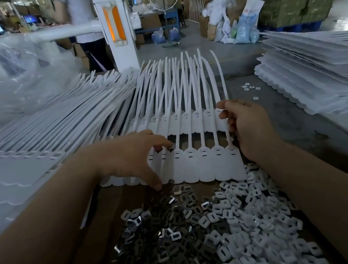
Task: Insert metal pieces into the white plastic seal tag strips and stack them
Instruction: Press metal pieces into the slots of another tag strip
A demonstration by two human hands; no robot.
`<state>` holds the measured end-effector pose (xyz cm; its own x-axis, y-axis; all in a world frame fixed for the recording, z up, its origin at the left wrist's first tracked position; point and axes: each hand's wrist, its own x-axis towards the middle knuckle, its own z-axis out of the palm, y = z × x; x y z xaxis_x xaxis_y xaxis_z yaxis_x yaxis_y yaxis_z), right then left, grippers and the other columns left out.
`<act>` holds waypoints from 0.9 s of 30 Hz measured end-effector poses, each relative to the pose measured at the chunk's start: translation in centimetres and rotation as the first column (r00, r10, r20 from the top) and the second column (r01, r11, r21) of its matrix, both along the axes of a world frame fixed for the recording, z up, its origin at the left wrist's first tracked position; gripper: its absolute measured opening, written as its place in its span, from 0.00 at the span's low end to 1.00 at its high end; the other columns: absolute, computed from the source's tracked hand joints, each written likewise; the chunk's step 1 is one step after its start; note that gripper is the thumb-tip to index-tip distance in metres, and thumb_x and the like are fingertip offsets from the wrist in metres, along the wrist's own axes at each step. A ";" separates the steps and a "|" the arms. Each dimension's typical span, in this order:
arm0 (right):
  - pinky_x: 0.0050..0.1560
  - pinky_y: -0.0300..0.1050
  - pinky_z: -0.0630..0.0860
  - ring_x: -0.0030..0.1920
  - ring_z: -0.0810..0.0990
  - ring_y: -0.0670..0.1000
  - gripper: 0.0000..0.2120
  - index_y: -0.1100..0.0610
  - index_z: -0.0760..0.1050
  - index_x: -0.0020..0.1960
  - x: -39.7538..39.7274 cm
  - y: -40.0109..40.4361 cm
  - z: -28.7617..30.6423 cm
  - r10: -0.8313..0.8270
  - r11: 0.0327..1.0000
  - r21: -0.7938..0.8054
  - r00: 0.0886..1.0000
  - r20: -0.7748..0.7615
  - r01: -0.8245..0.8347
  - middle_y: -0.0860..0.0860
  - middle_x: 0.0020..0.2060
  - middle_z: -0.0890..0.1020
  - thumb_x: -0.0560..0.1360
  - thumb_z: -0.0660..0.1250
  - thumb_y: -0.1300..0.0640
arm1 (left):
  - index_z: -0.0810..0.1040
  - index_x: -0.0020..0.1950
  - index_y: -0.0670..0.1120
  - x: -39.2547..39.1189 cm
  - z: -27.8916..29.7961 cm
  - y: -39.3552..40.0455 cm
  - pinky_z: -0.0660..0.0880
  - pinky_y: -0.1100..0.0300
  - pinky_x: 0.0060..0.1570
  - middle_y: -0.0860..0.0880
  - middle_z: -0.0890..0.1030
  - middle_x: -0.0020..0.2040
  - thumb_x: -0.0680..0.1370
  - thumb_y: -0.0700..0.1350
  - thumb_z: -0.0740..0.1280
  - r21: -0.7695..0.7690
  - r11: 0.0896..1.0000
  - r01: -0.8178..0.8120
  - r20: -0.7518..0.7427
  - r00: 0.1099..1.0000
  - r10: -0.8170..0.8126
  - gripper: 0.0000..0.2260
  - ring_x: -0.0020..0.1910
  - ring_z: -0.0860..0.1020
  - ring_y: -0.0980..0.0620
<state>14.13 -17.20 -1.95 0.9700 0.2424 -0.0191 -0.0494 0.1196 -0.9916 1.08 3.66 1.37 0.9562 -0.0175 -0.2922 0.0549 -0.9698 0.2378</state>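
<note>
A joined row of white seal tag strips [204, 165] lies in front of me, heads toward me and tails pointing away. My left hand [136, 156] rests on the row's left part, its fingertips pinching a small metal piece [171, 147] at a tag's slot. My right hand [247, 126] grips the rightmost strip's tail at the row's right edge. Below lies a pile of dark metal pieces [160, 240], with white plastic caps [257, 220] beside it on the right.
A large fanned stack of white strips [68, 125] lies at the left and behind. Another white stack [317, 82] sits at the right. Clear plastic bags [7, 83] are at the far left. A white post [115, 28] and a standing person [83, 22] are beyond the table.
</note>
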 end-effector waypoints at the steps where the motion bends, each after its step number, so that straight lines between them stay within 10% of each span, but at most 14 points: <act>1: 0.27 0.38 0.65 0.28 0.66 0.45 0.12 0.54 0.82 0.43 0.0 0.0 0.0 0.002 1.000 -0.001 1.000 0.001 -0.002 0.48 0.33 0.77 0.80 0.61 0.59 | 0.64 0.69 0.70 0.0 0.0 0.1 0.70 0.61 0.50 0.65 0.69 0.60 0.61 0.60 0.80 -0.022 1.000 -0.008 0.000 1.000 0.008 0.41 0.58 0.70 0.61; 11: 0.38 0.34 0.69 0.30 0.74 0.37 0.11 0.55 0.81 0.45 -0.9 -0.1 0.2 0.046 0.995 -0.102 0.937 0.345 -0.011 0.42 0.32 0.79 0.80 0.61 0.62 | 0.66 0.60 0.74 0.0 -0.3 0.4 0.65 0.70 0.41 0.69 0.68 0.53 0.60 0.61 0.80 -0.105 0.994 -0.006 0.038 0.999 0.010 0.35 0.51 0.70 0.69; 14: 0.39 0.32 0.74 0.37 0.78 0.41 0.11 0.54 0.82 0.45 -2.1 -0.7 1.1 0.300 0.945 -0.285 0.776 0.555 -0.161 0.41 0.35 0.82 0.80 0.63 0.62 | 0.66 0.54 0.78 0.0 -0.2 0.6 0.66 0.69 0.42 0.70 0.68 0.52 0.61 0.61 0.80 -0.166 0.986 -0.018 0.028 0.999 0.023 0.30 0.51 0.71 0.69; 17: 0.36 0.49 0.77 0.37 0.80 0.57 0.10 0.54 0.84 0.46 -3.6 -0.5 1.4 0.632 0.762 -0.547 0.582 0.511 -0.348 0.50 0.36 0.83 0.79 0.65 0.55 | 0.69 0.53 0.77 0.1 -0.4 0.7 0.67 0.68 0.43 0.68 0.70 0.52 0.63 0.60 0.79 -0.186 0.982 -0.026 0.039 0.999 0.034 0.27 0.51 0.71 0.67; 22: 0.40 0.29 0.69 0.38 0.77 0.37 0.08 0.49 0.86 0.48 -5.3 0.7 0.8 0.856 0.512 -0.807 0.256 0.450 -0.295 0.28 0.32 0.76 0.76 0.68 0.56 | 0.69 0.58 0.73 0.0 -0.5 0.7 0.66 0.71 0.42 0.68 0.70 0.53 0.67 0.58 0.78 -0.158 0.987 -0.002 0.057 0.998 0.011 0.26 0.52 0.69 0.73; 27: 0.33 0.41 0.70 0.32 0.76 0.52 0.09 0.50 0.86 0.44 -5.1 0.3 0.6 0.836 0.543 -0.669 0.404 0.372 -0.507 0.44 0.32 0.80 0.77 0.68 0.58 | 0.67 0.66 0.69 -0.3 -0.3 0.6 0.64 0.71 0.44 0.68 0.68 0.58 0.64 0.60 0.79 -0.131 0.991 0.002 0.000 1.000 -0.002 0.34 0.55 0.68 0.70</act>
